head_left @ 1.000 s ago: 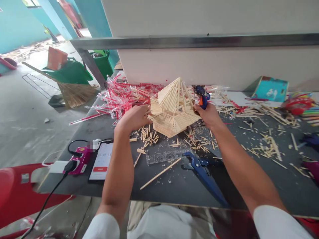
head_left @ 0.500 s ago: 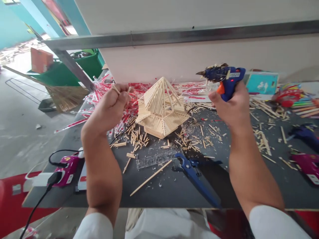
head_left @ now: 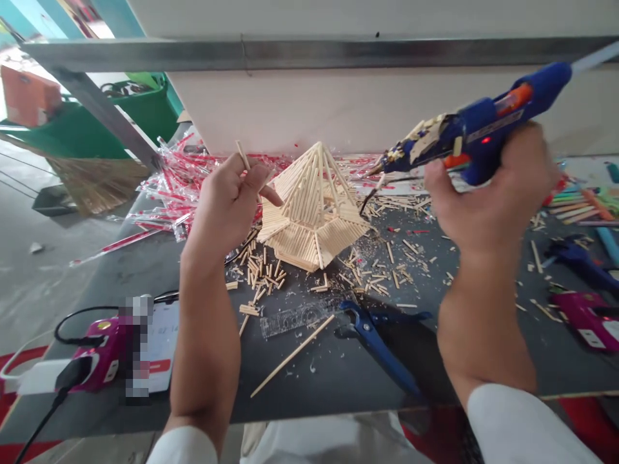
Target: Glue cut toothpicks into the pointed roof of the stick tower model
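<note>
You are pinching a short stick [head_left: 242, 154] in your left hand [head_left: 229, 196] beside the peaked stick model [head_left: 309, 201] standing on the table [head_left: 314, 393], while your right hand [head_left: 488, 206] is gripping the glue gun [head_left: 478, 129] aloft, apparently so its nozzle [head_left: 374, 170] is clearing the roof.

From here I make out one camera, worn on the person's head, near and above the stick model [head_left: 314, 209]; it faces forward and down across the table [head_left: 338, 390]; its wide view takes in the wall [head_left: 309, 116] behind the model, a green bin [head_left: 68, 135] beyond to its left, and a purple outlet block [head_left: 587, 319] to its right.
</note>
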Demonstrator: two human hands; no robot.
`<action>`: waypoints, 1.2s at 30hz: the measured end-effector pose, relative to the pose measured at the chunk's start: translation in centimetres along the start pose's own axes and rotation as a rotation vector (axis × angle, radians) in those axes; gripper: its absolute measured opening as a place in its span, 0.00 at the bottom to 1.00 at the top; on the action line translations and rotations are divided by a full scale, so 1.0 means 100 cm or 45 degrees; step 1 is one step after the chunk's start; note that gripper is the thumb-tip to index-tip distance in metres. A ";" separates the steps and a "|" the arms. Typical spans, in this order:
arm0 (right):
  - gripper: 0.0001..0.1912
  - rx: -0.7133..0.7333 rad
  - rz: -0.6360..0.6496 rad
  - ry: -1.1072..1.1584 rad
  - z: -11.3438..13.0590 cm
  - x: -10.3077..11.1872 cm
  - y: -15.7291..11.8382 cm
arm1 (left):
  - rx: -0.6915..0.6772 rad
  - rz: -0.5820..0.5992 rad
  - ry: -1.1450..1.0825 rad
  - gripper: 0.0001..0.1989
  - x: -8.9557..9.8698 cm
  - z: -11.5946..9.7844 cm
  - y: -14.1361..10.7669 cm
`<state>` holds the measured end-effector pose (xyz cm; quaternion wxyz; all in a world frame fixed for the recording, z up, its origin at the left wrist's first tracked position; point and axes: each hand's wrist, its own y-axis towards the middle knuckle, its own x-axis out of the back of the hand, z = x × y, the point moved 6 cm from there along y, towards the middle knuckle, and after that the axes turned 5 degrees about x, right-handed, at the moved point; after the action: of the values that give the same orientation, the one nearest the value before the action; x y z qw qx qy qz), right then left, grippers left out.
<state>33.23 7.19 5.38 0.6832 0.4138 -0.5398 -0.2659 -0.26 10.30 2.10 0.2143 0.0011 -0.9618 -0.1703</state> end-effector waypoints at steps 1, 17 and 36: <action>0.18 0.010 0.013 -0.026 0.002 0.000 0.006 | 0.025 0.004 -0.007 0.14 0.000 0.000 0.000; 0.27 0.252 0.132 0.136 0.027 -0.011 0.003 | -0.007 -0.078 -0.026 0.18 -0.020 -0.015 -0.018; 0.28 0.450 -0.049 0.108 0.031 -0.017 0.000 | -0.076 -0.093 0.022 0.15 0.000 -0.005 -0.022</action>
<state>29.77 7.72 4.74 0.6166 0.5487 -0.5407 -0.1622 -0.16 8.04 1.81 0.2161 0.0312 -0.9538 -0.2065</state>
